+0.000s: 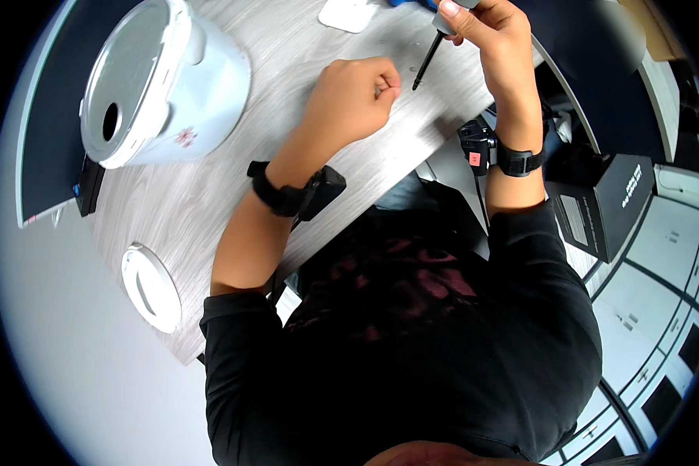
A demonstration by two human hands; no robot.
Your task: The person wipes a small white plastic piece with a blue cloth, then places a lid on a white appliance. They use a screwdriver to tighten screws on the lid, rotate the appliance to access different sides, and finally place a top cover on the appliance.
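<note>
My right hand (499, 35) grips a screwdriver (429, 59) with a grey handle and a thin black shaft. Its tip points down and to the left, close to the tabletop. Left of that tip, my left hand (353, 101) is closed, thumb against the curled fingers; whatever they may pinch is too small or hidden to make out. A few tiny specks, too small to name, lie on the table (287, 35) near the screwdriver.
A white lidded bucket (210, 97) with a flower print stands at the left. Nearer me lies a white oval ring-like part (168, 299). A white flat piece (348, 15) and a blue object (402, 2) are at the far edge. A black box (602, 206) sits at the right.
</note>
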